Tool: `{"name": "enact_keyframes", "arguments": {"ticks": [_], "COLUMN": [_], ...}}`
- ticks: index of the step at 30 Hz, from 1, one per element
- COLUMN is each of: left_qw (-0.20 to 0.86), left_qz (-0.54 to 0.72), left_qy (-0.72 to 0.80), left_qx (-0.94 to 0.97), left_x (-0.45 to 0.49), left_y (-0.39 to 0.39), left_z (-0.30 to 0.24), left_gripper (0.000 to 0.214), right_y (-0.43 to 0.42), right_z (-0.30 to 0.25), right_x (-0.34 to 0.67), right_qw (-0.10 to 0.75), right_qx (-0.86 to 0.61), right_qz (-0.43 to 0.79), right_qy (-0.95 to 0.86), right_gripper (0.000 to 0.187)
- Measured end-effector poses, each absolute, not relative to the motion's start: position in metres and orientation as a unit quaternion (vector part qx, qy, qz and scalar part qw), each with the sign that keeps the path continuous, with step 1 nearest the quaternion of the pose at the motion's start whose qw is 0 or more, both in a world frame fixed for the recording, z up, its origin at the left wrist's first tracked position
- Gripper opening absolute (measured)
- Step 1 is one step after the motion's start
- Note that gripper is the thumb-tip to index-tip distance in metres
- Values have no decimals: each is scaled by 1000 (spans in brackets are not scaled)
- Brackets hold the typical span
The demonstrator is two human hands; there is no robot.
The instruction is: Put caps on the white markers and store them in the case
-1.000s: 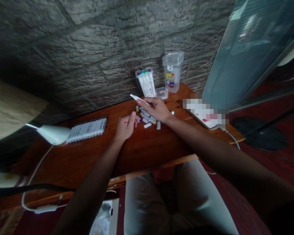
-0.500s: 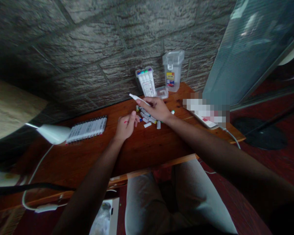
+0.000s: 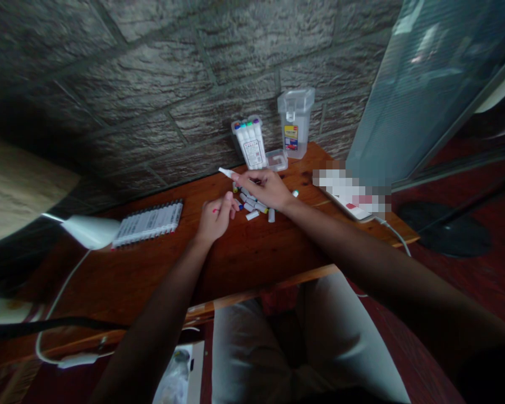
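Observation:
My right hand (image 3: 269, 189) is closed around a white marker (image 3: 225, 172). The marker's narrow end points up and to the left, and the rest is hidden by the fingers. Lower and to the left, my left hand (image 3: 216, 217) has its fingers curled in and its thumb raised. A small red mark shows on its skin. Whether these fingers hold anything is hidden. Right beside them lies a small blue-ended piece (image 3: 240, 206). Several loose marker caps (image 3: 261, 208) are heaped under and in front of my right hand, with a white one (image 3: 252, 215) nearest me.
A row of markers (image 3: 147, 223) lies at the left, beside a white lamp (image 3: 90, 231). Against the stone wall stand a case full of markers (image 3: 252, 147) and a clear plastic box (image 3: 295, 123). A clear lid (image 3: 276, 160) lies between them. A white corded device (image 3: 353, 205) is at the right.
My right hand has dipped slightly, and the marker's end has moved down and a little left, lying flatter. My left hand stays almost where it was.

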State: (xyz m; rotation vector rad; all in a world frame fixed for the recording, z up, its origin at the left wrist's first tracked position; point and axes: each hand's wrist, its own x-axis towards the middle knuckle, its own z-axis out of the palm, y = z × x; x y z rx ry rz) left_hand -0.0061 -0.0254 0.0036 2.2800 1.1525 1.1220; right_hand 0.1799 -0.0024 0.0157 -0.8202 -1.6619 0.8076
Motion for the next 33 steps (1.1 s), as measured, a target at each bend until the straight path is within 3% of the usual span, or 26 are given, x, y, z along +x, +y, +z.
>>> {"name": "enact_keyframes", "arguments": {"ticks": [33], "left_qw": [172], "left_qz": [398], "left_qy": [404], "left_qx": [806], "left_x": [-4], "left_y": [-26], "left_z": [4], "left_gripper": [60], "right_y": [-7], "right_z": [15], "right_x": [179], "right_qw": [497], "right_qx": [-363], "right_qz": [329], "right_qy": [-716], "right_gripper": [61]}}
